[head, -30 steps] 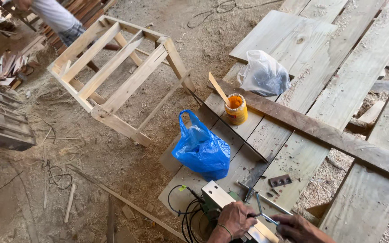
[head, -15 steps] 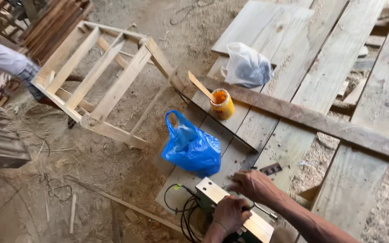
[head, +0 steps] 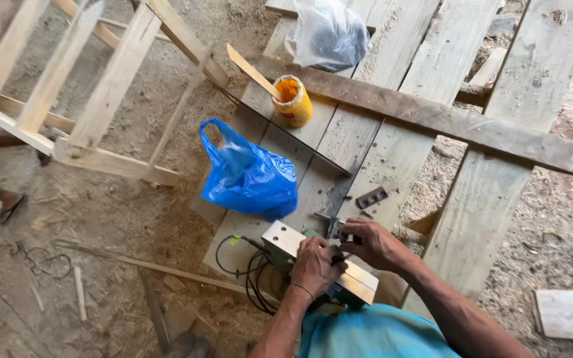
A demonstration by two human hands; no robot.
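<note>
**Both hands on a power tool at the near edge of a plank bench**

Wooden frame [head: 94, 99], slatted and unpainted, lies tilted on the sawdust floor [head: 101, 225] at upper left, largest thing in view. Plank bench [head: 518, 99] fills the right half: rough boards side by side, with one darker loose plank [head: 432, 116] lying diagonally across them.

Blue plastic bag [head: 250, 176] sits on the bench's left boards, crumpled, just above the tool. Clear plastic bag [head: 329, 33] rests at the top edge, well apart from the hands. Orange can [head: 292, 103], open, stands beside the diagonal plank's left end, a flat wooden stick [head: 250, 66] leaning out of it.

Power tool [head: 286, 242] with a flat metal base plate lies at the near edge of the bench, below the blue bag; black cord [head: 243, 272] coils off its left side. Left hand [head: 316, 265] is closed over the top of the tool body, fingers curled down on it. Right hand [head: 373, 242] is at the tool's far end, fingers pinched around a small part there; what part, cannot tell. Small dark metal plate [head: 371, 197] lies on the board just beyond the right hand, not touching it.
</note>
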